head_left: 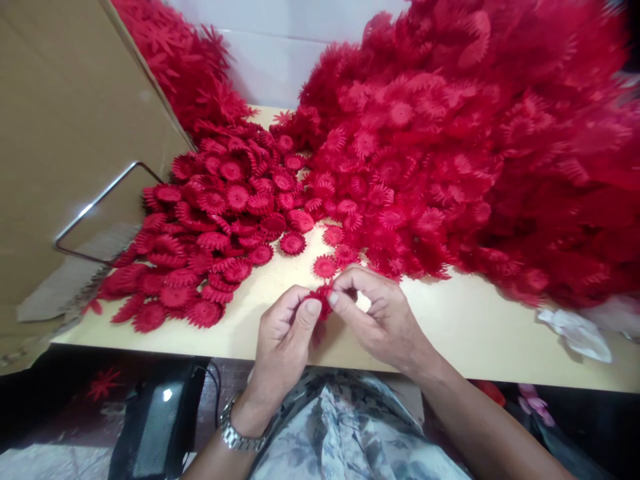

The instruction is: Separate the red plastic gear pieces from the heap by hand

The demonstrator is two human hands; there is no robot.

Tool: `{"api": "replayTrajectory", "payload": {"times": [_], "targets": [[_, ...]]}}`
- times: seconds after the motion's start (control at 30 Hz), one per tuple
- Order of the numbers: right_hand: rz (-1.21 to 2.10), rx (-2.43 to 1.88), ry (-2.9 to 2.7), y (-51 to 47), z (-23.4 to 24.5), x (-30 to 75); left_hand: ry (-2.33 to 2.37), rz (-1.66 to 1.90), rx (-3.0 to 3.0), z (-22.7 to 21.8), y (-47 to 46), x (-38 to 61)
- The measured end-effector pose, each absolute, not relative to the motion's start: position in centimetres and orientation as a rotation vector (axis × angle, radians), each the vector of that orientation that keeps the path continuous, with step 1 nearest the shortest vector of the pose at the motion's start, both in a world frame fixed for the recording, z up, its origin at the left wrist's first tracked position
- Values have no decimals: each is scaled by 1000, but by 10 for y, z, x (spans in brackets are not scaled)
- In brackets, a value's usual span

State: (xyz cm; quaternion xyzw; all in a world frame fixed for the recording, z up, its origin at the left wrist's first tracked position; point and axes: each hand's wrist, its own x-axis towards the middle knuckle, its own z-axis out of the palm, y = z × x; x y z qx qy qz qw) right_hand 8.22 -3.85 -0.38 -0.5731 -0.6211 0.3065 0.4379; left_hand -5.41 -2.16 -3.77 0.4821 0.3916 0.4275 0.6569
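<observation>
My left hand (pixel 285 333) and my right hand (pixel 377 317) meet over the near edge of a pale table (pixel 465 327). Both pinch one small red artificial flower piece (pixel 323 298) between thumbs and fingertips. A metal watch (pixel 235 433) sits on my left wrist. Just beyond my fingers lie a few loose red flower heads (pixel 325 265). To the left spreads a flat heap of layered red flower heads (pixel 210 227). To the right rises a very large mound of red petal pieces (pixel 475 147).
A brown cardboard box (pixel 65 133) stands at the left with a metal wire handle (pixel 95 207) against it and more red pieces (pixel 185 60) behind. A crumpled white wrapper (pixel 575 330) lies at the table's right. A black mesh bag (pixel 155 420) sits below the table.
</observation>
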Motion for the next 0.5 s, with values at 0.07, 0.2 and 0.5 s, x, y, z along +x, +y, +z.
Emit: {"api": "replayTrajectory", "payload": {"times": [0.07, 0.2, 0.5], "targets": [[804, -1451, -1405, -39, -7, 80, 882, 931, 1054, -38, -23, -55], [706, -1454, -1209, -38, -12, 87, 895, 967, 953, -36, -26, -58], [-299, -1938, -1936, -35, -24, 112, 931, 956, 855, -24, -19, -54]]}}
